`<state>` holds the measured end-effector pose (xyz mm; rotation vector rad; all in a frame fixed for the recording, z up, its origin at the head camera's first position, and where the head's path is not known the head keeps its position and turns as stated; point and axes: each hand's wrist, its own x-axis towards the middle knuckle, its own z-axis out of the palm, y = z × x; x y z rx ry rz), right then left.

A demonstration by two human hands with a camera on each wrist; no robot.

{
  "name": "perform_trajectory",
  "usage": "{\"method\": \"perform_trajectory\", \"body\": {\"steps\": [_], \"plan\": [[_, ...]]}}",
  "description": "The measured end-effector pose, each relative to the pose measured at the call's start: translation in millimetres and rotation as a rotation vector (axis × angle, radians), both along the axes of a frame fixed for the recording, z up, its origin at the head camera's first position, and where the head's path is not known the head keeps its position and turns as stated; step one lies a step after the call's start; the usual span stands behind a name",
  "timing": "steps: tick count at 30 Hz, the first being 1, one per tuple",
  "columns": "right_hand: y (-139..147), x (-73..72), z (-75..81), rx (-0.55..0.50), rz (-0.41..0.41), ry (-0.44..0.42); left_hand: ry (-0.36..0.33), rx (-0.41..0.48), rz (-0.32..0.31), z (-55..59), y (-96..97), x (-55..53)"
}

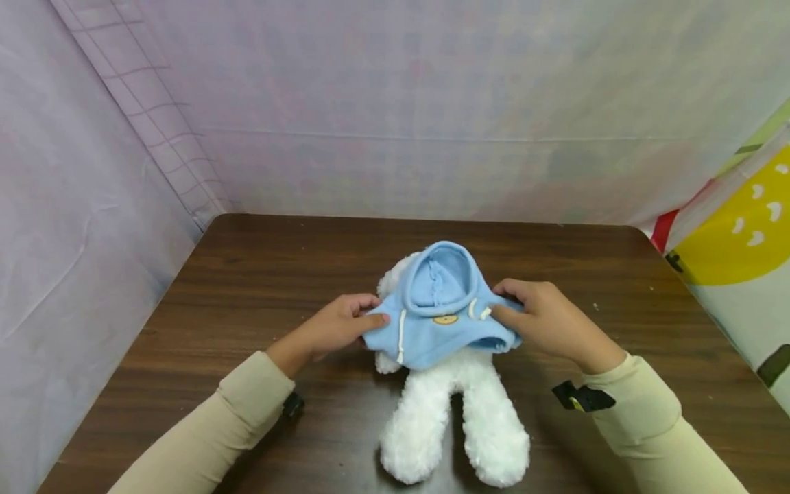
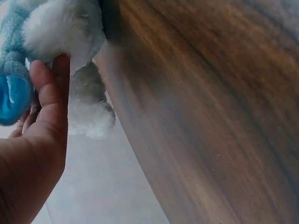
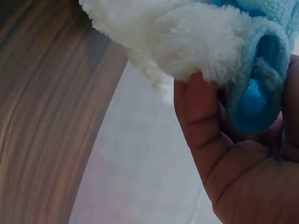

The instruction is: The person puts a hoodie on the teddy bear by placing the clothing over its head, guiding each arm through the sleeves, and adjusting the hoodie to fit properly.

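A small light-blue hoodie (image 1: 426, 343), with white drawstrings and a round yellow button-like patch, lies spread over a white fluffy plush toy (image 1: 420, 425). Its hood gapes toward the head camera. Both legs of the toy point toward the person; most of its head and body is hidden beneath the cloth. My left hand (image 1: 339, 324) pinches the hoodie's left sleeve between thumb and fingers. On the opposite side my right hand (image 1: 549, 319) grips the other sleeve. The right wrist view shows that sleeve's cuff (image 3: 236, 105) beside the fingers, with white plush just above them.
The toy rests on a dark brown wood-grain table (image 1: 247, 274). Pale patterned cloth (image 1: 432, 103) hangs behind the far edge, and more hangs at the left. A yellow printed shape (image 1: 740, 233) shows on the cloth at the right.
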<state>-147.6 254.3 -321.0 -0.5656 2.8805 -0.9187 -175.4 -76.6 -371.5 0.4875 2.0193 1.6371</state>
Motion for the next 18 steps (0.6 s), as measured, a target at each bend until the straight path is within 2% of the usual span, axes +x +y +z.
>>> {"method": "perform_trajectory", "body": {"steps": [3, 8, 10, 13, 18], "plan": [[-1.6, -0.1, 1.7, -0.005, 0.019, 0.012, 0.074, -0.023, 0.013, -0.9, -0.7, -1.1], [-4.6, -2.1, 8.7, 0.022, 0.024, 0.039, 0.257, -0.128, 0.032, 4.3, -4.9, -5.1], [-5.7, -4.7, 14.2, 0.027, 0.015, 0.063, 0.303, -0.15, 0.046, 9.1, -6.4, -8.1], [-7.6, -10.4, 25.4, 0.033, -0.009, 0.095, 0.334, -0.151, 0.07, 19.6, -7.7, -14.8], [-9.9, -27.4, 48.1, 0.053, -0.066, 0.139, 0.399, -0.172, 0.116, 42.1, -8.5, -33.4]]}}
